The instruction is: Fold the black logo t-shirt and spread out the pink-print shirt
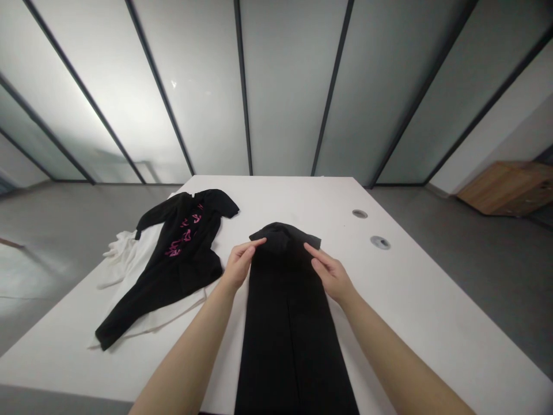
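Observation:
A black garment (287,340), folded lengthwise into a long strip, lies down the middle of the white table, with a bunched hood or collar at its far end. My left hand (237,266) and my right hand (329,274) are at either side of that bunched end, with their fingertips on the cloth. Whether either hand is gripping it is hard to tell. To the left, a black garment with a pink print (181,248) lies spread out, partly on top of a white garment (129,271). Neither hand touches these two.
The white table (401,288) has two round metal grommets (359,214) (380,242) at its right side. Grey floor surrounds the table. Frosted glass panels stand beyond its far edge, and a wooden cabinet (510,187) stands at the right.

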`<state>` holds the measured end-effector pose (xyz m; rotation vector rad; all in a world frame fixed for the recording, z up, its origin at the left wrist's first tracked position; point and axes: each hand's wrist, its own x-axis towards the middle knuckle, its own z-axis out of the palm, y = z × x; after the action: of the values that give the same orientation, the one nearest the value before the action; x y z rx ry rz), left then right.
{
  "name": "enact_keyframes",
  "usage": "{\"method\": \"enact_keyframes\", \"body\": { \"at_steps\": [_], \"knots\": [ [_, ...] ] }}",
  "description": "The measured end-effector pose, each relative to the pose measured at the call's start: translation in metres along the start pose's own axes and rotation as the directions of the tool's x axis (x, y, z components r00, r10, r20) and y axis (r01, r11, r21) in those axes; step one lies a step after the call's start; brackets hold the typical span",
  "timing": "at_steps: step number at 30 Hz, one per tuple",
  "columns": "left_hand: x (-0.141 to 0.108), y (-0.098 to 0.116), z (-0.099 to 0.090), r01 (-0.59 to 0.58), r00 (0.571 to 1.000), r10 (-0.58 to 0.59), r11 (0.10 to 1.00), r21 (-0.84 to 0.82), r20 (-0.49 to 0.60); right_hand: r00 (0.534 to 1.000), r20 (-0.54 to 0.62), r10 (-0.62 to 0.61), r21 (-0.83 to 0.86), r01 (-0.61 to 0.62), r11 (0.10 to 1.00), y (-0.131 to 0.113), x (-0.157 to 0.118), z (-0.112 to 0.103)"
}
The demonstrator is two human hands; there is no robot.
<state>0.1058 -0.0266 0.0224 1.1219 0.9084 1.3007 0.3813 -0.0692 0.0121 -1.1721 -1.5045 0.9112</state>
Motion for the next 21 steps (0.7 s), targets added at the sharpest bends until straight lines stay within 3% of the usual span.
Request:
{"method": "enact_keyframes", "body": {
  "at_steps": [2, 4, 7, 9, 13, 16, 18, 21],
  "knots": [
    [-0.003, 0.003, 0.003, -0.126, 0.992, 0.126, 0.987, -0.096, -0.002, 0.999, -0.031, 0.008, 0.121, -0.005, 0.993, 0.002, -0.001, 0.002],
    [-0.004, 0.007, 0.004, -0.157, 0.988, 0.156, 0.974, -0.162, -0.024, 0.995, -0.093, 0.047, 0.338, -0.013, 0.941, 0.006, 0.000, 0.003],
    [-0.003, 0.011, 0.005, -0.062, 0.996, 0.046, 0.977, -0.205, -0.079, 0.975, -0.119, 0.187, 0.616, -0.076, 0.784, 0.010, 0.007, 0.001],
    [-0.002, 0.010, 0.005, 0.078, 0.990, -0.098, 0.980, -0.185, -0.102, 0.943, -0.020, 0.332, 0.688, -0.228, 0.689, 0.012, 0.012, -0.001],
    [0.001, 0.001, -0.001, 0.355, 0.925, -0.354, 0.935, -0.017, -0.134, 0.758, 0.226, 0.611, 0.648, -0.586, 0.487, 0.007, 0.013, -0.001],
    [0.001, -0.004, -0.008, 0.472, 0.875, -0.456, 0.879, 0.071, -0.161, 0.649, 0.326, 0.687, 0.581, -0.711, 0.396, 0.003, 0.010, 0.002],
    [0.001, -0.002, -0.012, 0.518, 0.854, -0.509, 0.851, 0.084, -0.112, 0.622, 0.347, 0.702, 0.554, -0.740, 0.381, 0.001, 0.009, 0.002],
    [0.000, 0.004, -0.018, 0.530, 0.847, -0.528, 0.832, 0.162, -0.057, 0.632, 0.343, 0.694, 0.515, -0.745, 0.423, 0.001, 0.007, 0.000]
  ]
}}
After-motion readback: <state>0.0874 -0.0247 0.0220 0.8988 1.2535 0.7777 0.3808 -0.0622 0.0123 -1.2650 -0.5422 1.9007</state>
